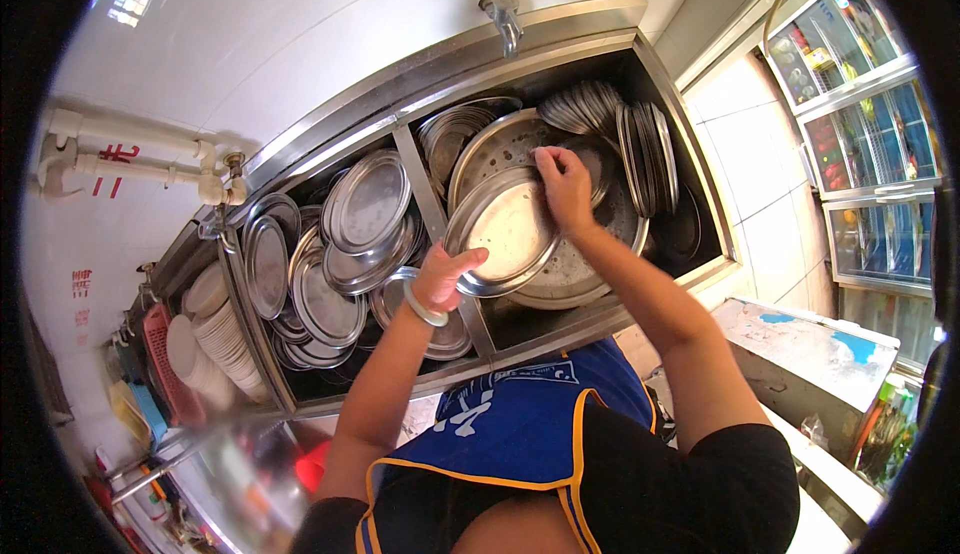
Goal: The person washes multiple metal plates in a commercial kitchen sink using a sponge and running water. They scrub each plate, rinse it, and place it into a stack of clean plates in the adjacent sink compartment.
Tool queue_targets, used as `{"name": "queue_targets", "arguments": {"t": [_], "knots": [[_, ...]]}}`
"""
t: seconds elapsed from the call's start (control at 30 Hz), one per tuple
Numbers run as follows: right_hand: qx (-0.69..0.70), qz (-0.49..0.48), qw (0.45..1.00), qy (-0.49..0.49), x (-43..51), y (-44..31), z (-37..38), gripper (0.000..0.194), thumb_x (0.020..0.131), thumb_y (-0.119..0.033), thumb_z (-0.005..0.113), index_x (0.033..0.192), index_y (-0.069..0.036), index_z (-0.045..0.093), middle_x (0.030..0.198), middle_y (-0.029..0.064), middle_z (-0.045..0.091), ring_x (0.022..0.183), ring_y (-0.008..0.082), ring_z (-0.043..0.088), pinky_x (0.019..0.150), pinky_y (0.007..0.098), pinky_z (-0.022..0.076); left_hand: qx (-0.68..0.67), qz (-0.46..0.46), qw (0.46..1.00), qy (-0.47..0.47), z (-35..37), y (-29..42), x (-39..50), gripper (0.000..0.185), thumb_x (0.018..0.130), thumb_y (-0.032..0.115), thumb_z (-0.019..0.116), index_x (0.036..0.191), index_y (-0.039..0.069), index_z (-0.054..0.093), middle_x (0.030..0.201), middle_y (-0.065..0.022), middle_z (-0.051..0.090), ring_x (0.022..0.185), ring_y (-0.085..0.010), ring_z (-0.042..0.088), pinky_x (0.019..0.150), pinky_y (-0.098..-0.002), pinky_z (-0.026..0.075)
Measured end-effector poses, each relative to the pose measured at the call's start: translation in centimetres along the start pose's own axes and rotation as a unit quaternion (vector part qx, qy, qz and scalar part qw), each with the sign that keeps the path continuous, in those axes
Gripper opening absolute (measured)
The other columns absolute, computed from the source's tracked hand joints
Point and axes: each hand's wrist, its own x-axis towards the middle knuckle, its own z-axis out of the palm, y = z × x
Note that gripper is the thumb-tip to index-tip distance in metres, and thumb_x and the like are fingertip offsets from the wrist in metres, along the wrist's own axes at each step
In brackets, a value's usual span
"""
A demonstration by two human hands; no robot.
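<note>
My left hand [442, 275], with a pale bangle [424, 305] at the wrist, grips an oval metal plate [506, 228] by its near left rim, thumb on top. The plate is held tilted above a large round metal pan [559, 284] in the right sink basin. Over the plate's right rim lies my right hand [566, 190], its fingers curled. Whether it holds the rim or something small under the fingers is hidden. Behind the hands, stacked oval plates [581, 106] lean at the back, and more plates [646, 160] stand on edge at the right.
A steel divider [421, 183] separates the left basin, heaped with oval metal plates [370, 201]. A faucet [504, 23] juts from the wall. Stacked white plates [229, 351] and a pink plastic basket [169, 363] are at far left. A glass-door display fridge [874, 134] stands right.
</note>
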Motion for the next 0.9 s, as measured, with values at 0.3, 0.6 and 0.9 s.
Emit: {"name": "queue_targets", "arguments": {"t": [0.3,0.6,0.9], "knots": [[-0.207,-0.311,0.915,-0.152,-6.1,-0.8,3.0,0.040,0.085,-0.016,0.070,0.125,-0.012,0.067,0.121,0.0112,0.066,0.115,0.0350,0.058,0.098,0.0456,0.0473,0.045,0.094,0.993,0.059,-1.8,0.6,-3.0,0.047,0.086,0.004,0.070,0.131,0.005,0.057,0.122,-0.0119,0.063,0.116,-0.0284,0.061,0.097,-0.0382,0.051],[-0.282,0.065,0.950,-0.116,-4.1,14.4,-8.1,0.036,0.088,-0.028,0.074,0.114,-0.004,0.069,0.105,0.0123,0.071,0.096,0.0283,0.066,0.086,0.0395,0.0506,0.647,0.167,0.673,0.317,-7.5,9.7,-10.5,0.043,0.093,0.009,0.064,0.135,0.002,0.055,0.118,-0.0181,0.066,0.106,-0.0302,0.066,0.095,-0.0382,0.051],[0.155,0.506,0.843,-0.096,2.3,19.2,-11.0,0.054,0.083,-0.040,0.080,0.126,-0.014,0.058,0.114,0.0063,0.067,0.083,0.0190,0.066,0.059,0.0395,0.0538,0.648,0.288,0.695,0.118,-1.5,0.6,0.2,0.072,0.086,0.018,0.072,0.150,0.005,0.041,0.155,-0.0239,0.034,0.147,-0.0361,0.029,0.120,-0.0445,0.025]]}}
